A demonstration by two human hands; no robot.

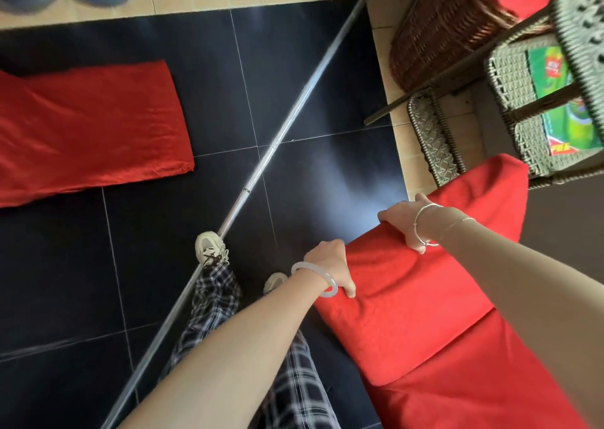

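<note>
Left hand (330,265) and right hand (405,222) both clamped on the red cushion (408,307) edge, fingers curled under, thumbs on top: looks like a 2-point grip to lift it level. Cushion is at right, beside wicker chair (503,78).

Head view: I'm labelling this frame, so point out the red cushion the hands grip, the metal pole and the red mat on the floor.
red cushion (421,301), head view, middle of its top face.
metal pole (294,111), head view, upper shaft.
red mat (88,127), head view, its centre.
</note>
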